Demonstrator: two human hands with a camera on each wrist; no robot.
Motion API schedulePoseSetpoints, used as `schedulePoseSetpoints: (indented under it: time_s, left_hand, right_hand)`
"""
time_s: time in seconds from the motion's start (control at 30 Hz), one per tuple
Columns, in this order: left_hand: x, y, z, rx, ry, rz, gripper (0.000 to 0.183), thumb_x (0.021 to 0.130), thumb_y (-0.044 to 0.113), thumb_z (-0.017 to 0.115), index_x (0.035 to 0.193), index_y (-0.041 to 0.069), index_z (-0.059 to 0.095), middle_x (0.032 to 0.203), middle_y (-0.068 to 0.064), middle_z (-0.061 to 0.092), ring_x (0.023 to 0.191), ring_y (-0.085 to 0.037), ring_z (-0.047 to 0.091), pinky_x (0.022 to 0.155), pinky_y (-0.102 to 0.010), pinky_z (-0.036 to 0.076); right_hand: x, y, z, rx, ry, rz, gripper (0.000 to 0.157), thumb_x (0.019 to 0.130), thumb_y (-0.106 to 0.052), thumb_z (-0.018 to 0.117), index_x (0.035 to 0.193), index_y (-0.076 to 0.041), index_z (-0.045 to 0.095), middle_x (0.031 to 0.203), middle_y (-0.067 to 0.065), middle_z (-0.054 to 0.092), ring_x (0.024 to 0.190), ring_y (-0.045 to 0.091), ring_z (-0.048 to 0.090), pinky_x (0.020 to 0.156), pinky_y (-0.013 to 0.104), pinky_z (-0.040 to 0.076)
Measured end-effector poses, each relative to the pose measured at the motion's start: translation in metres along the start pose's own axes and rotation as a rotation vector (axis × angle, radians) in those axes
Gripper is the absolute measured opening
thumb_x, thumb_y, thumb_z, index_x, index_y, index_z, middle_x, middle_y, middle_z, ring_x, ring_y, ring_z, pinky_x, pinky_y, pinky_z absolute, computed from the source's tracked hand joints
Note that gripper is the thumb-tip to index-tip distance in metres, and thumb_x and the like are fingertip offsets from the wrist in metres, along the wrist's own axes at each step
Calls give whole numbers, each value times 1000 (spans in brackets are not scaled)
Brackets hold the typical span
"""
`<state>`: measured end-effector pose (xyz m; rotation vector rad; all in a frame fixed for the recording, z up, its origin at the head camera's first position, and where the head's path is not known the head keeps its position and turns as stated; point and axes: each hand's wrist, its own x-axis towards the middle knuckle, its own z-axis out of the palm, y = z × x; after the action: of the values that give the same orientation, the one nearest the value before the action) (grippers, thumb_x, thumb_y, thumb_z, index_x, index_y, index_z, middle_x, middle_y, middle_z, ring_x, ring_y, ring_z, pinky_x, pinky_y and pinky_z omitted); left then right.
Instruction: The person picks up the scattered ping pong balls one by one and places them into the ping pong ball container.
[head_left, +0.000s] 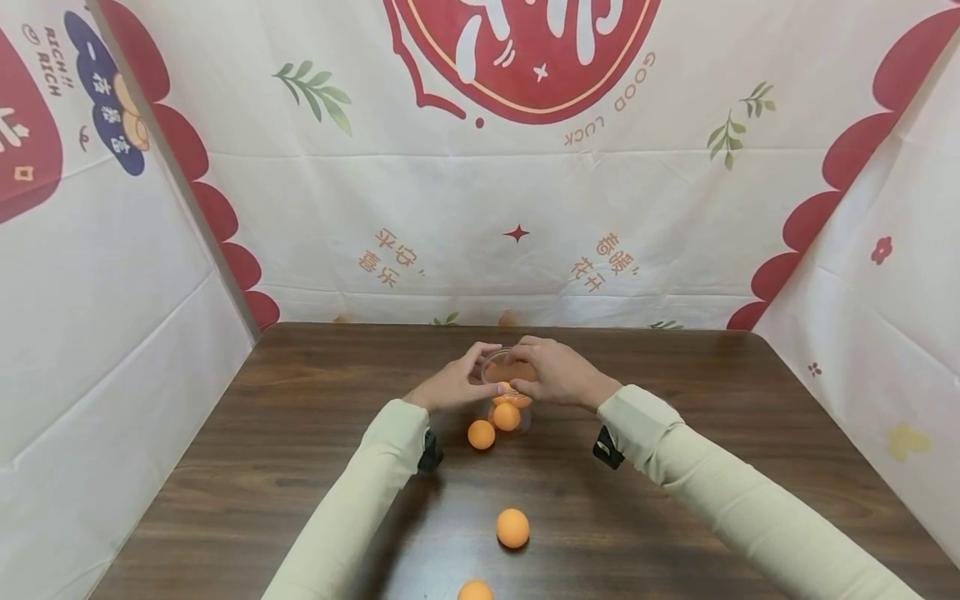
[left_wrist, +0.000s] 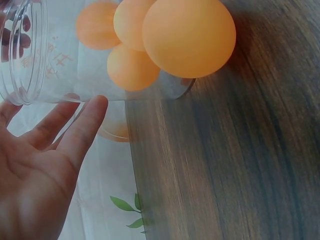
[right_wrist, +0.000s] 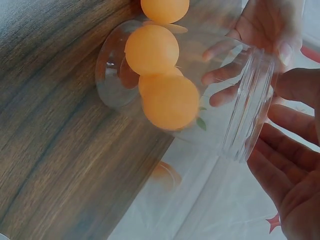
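A clear jar [right_wrist: 215,135] with a threaded rim stands upright near the table's far edge, with several orange ping-pong balls [right_wrist: 170,102] inside its lower part. My left hand [head_left: 452,385] holds it from the left near the top, thumb in front. Through the clear wall, the right wrist view shows those left fingers on the far side. From the right, my right hand [head_left: 562,372] grips the rim, its thumb and fingers spread around the edge. Another orange ball [head_left: 482,434] lies on the table at the jar's front left.
Nearer me on the dark wooden table [head_left: 300,467] lie a loose orange ball [head_left: 513,528] and a second ball [head_left: 476,592], cut off by the frame's bottom edge. A printed white cloth [head_left: 465,200] hangs behind the table and along both sides.
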<state>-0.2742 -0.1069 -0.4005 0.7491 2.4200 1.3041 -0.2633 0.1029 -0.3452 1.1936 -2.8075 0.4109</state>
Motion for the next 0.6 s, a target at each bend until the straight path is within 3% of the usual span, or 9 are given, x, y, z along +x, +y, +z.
schedulePoseSetpoints:
  time_s: [0.3,0.43,0.6]
  left_hand:
    - [1,-1,1,-4,4,-11,69,92,40,61,148,22,25,123,-8,53,113,-23,56,93,-40,49]
    - [1,-1,2,1,10,-16,67,92,37,62,147,25,26,126,-10,52,114,-24,56,94,-40,48]
    - [0,0,2,15,18,-12,67,92,37,62,146,24,26,132,-14,50,115,-25,56,95,-41,48]
  right_hand:
    - [-2,2,-2,7,-6,-9,30,86,-20,70,110,-4,66,104,9,64,72,11,54,66,29,49]
    - [-3,4,-4,6,14,5,30,84,-21,72,109,-6,67,104,6,63,72,11,52,65,27,48]
    - [-8,8,-8,30,51,25,45,84,-31,73,117,-4,61,109,10,62,83,17,58,71,33,51]
